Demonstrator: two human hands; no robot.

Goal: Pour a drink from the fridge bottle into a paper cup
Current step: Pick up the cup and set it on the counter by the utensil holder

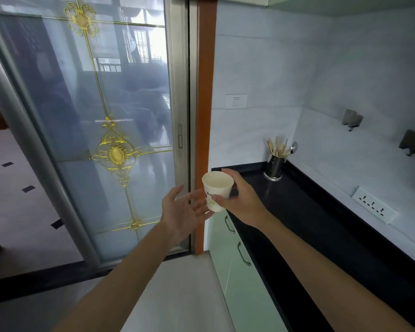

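Beside black counter [304, 226], right hand [243, 200] grips paper cup [217, 190]; left hand [180, 210] spread, empty.

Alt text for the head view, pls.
The right hand holds an upright, empty paper cup beside a dark countertop; the open left hand is close beside it. A utensil holder stands on the countertop; a glass door is at left.

Paper cup [216, 186] in right grip [243, 200]

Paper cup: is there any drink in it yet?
Empty. The paper cup, gripped by the right hand, shows only bare white inside.
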